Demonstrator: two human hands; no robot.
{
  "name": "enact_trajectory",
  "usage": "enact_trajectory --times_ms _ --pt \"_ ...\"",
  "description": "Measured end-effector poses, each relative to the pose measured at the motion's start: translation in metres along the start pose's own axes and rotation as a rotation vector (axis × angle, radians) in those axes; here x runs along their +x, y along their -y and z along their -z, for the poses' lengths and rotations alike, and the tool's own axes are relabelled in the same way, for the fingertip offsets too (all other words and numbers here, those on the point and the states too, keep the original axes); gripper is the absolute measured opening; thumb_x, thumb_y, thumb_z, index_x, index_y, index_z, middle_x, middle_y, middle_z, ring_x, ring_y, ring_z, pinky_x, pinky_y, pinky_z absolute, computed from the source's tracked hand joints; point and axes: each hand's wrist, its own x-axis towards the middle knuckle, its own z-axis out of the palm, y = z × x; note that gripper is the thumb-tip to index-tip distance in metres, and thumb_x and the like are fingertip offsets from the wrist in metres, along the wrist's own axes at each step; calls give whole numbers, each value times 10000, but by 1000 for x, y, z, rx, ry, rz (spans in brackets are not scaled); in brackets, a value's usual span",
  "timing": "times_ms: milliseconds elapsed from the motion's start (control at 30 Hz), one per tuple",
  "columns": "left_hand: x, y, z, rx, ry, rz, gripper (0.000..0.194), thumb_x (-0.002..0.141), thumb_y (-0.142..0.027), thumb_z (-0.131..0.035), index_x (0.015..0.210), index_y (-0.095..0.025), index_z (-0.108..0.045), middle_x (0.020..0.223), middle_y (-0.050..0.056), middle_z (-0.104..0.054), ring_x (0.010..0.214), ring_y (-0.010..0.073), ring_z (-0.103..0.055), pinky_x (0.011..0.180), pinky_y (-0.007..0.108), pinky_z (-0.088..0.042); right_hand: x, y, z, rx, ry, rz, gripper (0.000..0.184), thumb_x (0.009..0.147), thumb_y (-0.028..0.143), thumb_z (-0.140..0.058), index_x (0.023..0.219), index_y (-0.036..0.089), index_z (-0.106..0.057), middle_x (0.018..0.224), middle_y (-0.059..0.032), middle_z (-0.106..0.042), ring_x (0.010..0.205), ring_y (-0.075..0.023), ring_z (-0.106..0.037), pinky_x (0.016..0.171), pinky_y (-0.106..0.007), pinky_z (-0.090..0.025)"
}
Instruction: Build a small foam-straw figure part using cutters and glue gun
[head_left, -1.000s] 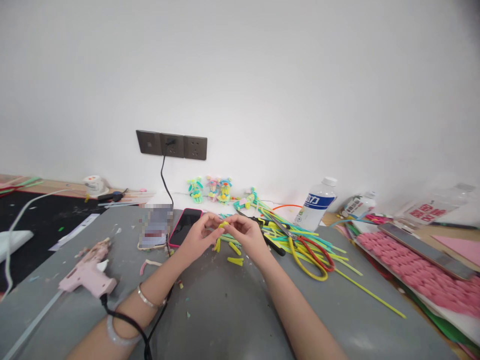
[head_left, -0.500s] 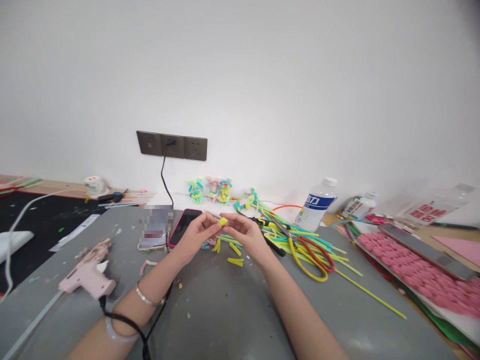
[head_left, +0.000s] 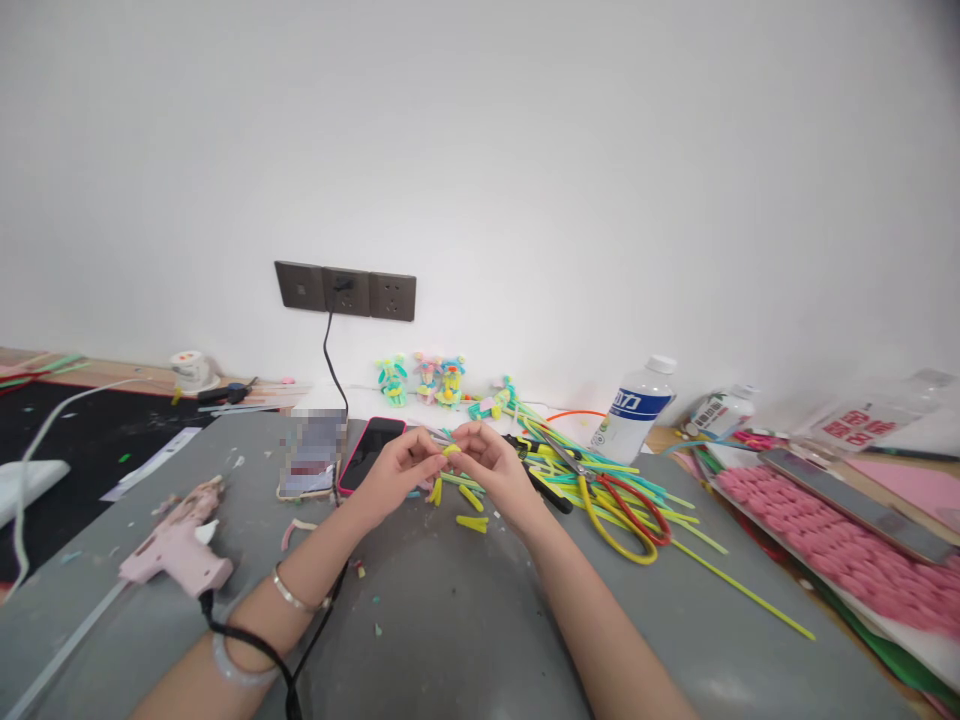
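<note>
My left hand (head_left: 396, 468) and my right hand (head_left: 489, 468) meet above the grey table (head_left: 465, 620), fingertips pinched together on a small yellow piece (head_left: 451, 451). Both hands are closed on it. Just below them lie short yellow cut pieces (head_left: 471, 521) on the table. A pink-edged phone (head_left: 370, 452) lies right behind my left hand. A bracelet sits on my left wrist.
A pink glue gun (head_left: 176, 547) lies at the left with its black cord running under my left arm. Scissors with red and yellow handles (head_left: 615, 505) rest on a heap of coloured sticks (head_left: 592, 475). A water bottle (head_left: 634, 408), small figures (head_left: 425, 380) and a wall socket (head_left: 345, 290) stand behind.
The hands have drawn slightly closer together and the yellow piece now sits pinched more tightly between both sets of fingertips. Nothing else has moved.
</note>
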Motion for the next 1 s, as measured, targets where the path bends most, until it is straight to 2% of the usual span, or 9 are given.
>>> enact_trajectory --times_ms 133,267,400,667,1000 --pt "0 1 0 -5 -3 -2 338 806 -459 -697 768 -169 -529 672 -30 -539 564 94 -521 550 226 -460 0 -1 0 18 -8 -4 432 731 411 -785 1061 234 -569 732 35 -609 680 -136 -589 694 -287 -472" --pt "0 3 1 -10 -6 -9 338 801 -457 -702 768 -169 -528 680 -34 -527 559 87 -510 546 218 -454 -1 2 1 -69 15 11 306 761 448 -753 895 202 -630 763 2 -618 713 -143 -581 686 -279 -463" --pt "-1 2 1 -6 12 -7 330 814 -456 -688 771 -169 -531 694 -31 -518 571 86 -497 549 216 -451 -2 6 0 -104 27 18 300 764 465 -746 790 193 -622 716 6 -585 671 -134 -535 648 -268 -446" --pt "-3 3 1 32 59 -39 292 845 -422 -663 768 -171 -537 695 -18 -518 617 103 -505 582 225 -443 -3 7 0 -113 73 14 309 772 473 -734 761 188 -614 698 4 -585 677 -142 -555 657 -277 -449" --pt "-2 7 2 68 46 -44 301 855 -436 -643 760 -170 -541 708 -22 -505 594 96 -504 581 231 -450 -2 6 1 -117 68 33 296 783 463 -726 767 193 -607 682 7 -597 674 -150 -584 669 -288 -473"
